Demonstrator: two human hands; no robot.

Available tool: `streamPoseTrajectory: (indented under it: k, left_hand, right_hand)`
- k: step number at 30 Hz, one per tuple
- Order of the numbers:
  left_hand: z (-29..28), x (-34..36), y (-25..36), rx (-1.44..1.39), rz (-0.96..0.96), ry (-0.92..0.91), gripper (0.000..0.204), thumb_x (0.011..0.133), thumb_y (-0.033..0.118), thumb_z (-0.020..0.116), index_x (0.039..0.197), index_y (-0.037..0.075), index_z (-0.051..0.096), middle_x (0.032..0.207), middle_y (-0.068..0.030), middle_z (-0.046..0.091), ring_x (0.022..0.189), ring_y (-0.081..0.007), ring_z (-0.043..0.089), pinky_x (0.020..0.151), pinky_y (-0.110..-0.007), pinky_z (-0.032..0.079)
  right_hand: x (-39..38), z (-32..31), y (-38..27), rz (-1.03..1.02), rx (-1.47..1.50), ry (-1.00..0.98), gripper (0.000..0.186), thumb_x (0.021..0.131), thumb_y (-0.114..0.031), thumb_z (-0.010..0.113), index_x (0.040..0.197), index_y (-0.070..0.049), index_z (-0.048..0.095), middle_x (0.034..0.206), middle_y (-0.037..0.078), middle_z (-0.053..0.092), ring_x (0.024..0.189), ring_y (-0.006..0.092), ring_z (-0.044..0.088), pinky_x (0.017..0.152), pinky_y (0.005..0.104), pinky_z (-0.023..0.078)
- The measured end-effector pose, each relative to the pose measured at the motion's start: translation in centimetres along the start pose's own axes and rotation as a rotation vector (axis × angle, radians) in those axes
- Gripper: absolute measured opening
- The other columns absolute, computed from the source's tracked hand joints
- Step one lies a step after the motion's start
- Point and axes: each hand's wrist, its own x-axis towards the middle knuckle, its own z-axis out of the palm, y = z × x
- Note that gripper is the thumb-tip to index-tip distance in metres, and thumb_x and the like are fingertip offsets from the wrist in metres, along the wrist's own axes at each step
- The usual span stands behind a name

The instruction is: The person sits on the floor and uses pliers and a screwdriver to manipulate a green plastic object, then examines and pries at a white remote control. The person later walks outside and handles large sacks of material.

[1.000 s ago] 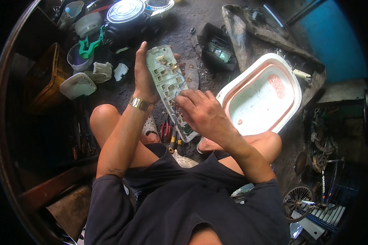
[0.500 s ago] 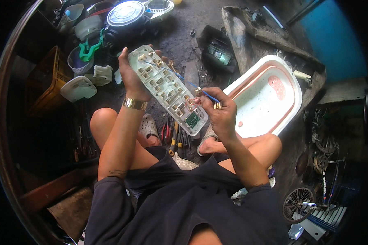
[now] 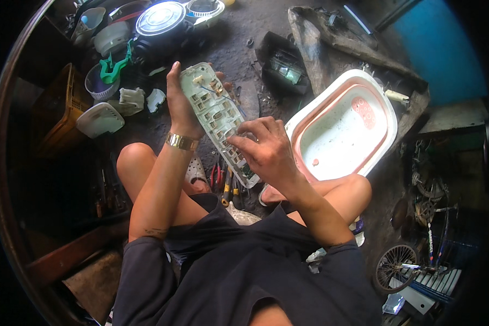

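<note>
An opened power strip (image 3: 214, 111), a long white plastic casing with metal contacts in its compartments, is tilted above my lap. My left hand (image 3: 183, 108) grips its upper left side, thumb along the edge and fingers behind it. A thin blue wire (image 3: 223, 92) runs inside from the top end toward my right hand (image 3: 269, 149). That hand bends over the lower half of the casing, thumb and forefinger closing at its compartments; what lies between them is hidden. A green circuit board (image 3: 248, 173) shows partly at the bottom end, below my right hand.
Red-handled pliers (image 3: 217, 176) and yellow-black tools (image 3: 228, 190) lie between my feet. On the right stand a white and pink basin (image 3: 342, 130) and a bicycle wheel (image 3: 396, 269). A black box (image 3: 281, 65), lidded pot (image 3: 160, 19) and orange crate (image 3: 62, 111) surround the area.
My right hand has moved left and in over the strip's lower half, with the blue wire, formerly held out beside it, now lying inside. The strip has turned slightly steeper.
</note>
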Motion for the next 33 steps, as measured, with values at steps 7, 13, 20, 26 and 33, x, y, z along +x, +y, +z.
streamPoseTrajectory:
  k: [7, 13, 20, 26, 33]
  left_hand:
    - [-0.2, 0.1, -1.0, 0.159, -0.045, 0.072, 0.067, 0.092, 0.063, 0.045, 0.113, 0.002, 0.063, 0.093, -0.0157, 0.071, 0.079, -0.0332, 0.071, 0.072, -0.045, 0.059]
    - [-0.9, 0.0, 0.1, 0.139, -0.061, 0.031, 0.067, 0.092, 0.062, 0.045, 0.116, 0.001, 0.062, 0.093, -0.0154, 0.07, 0.079, -0.0323, 0.07, 0.072, -0.044, 0.059]
    - [-0.9, -0.7, 0.7, 0.049, -0.076, -0.128, 0.074, 0.092, 0.065, 0.045, 0.127, 0.001, 0.055, 0.104, -0.0169, 0.067, 0.089, -0.0322, 0.067, 0.078, -0.047, 0.058]
    - [-0.2, -0.6, 0.8, 0.053, -0.082, -0.116, 0.075, 0.093, 0.065, 0.043, 0.129, 0.001, 0.055, 0.108, -0.0173, 0.067, 0.092, -0.0334, 0.068, 0.081, -0.05, 0.058]
    - [-0.4, 0.1, 0.5, -0.038, -0.121, -0.235, 0.075, 0.093, 0.064, 0.045, 0.132, 0.0, 0.054, 0.11, -0.0178, 0.067, 0.095, -0.0338, 0.066, 0.085, -0.052, 0.056]
  right_hand:
    - [1.5, 0.0, 2.0, -0.286, -0.073, -0.271, 0.022, 0.077, -0.008, 0.066, 0.099, -0.006, 0.063, 0.1, 0.007, 0.061, 0.094, 0.024, 0.059, 0.079, 0.0394, 0.044]
    - [-0.5, -2.1, 4.4, 0.051, 0.416, 0.082, 0.02, 0.089, 0.004, 0.06, 0.107, -0.003, 0.053, 0.1, 0.012, 0.061, 0.09, 0.0258, 0.062, 0.082, 0.0374, 0.049]
    - [-0.4, -9.3, 3.3, 0.129, 0.267, 0.815, 0.018, 0.091, 0.01, 0.061, 0.108, 0.004, 0.057, 0.102, 0.017, 0.061, 0.085, 0.0237, 0.069, 0.078, 0.0337, 0.06]
    - [-0.1, -17.0, 1.2, -0.114, -0.177, 1.027, 0.032, 0.1, -0.026, 0.055, 0.099, 0.006, 0.054, 0.104, 0.024, 0.056, 0.07, 0.0243, 0.063, 0.061, 0.0344, 0.06]
    - [-0.2, -8.8, 8.7, 0.628, -0.04, 0.407, 0.026, 0.091, -0.013, 0.07, 0.115, -0.002, 0.068, 0.096, 0.009, 0.066, 0.074, 0.0152, 0.062, 0.065, 0.0292, 0.051]
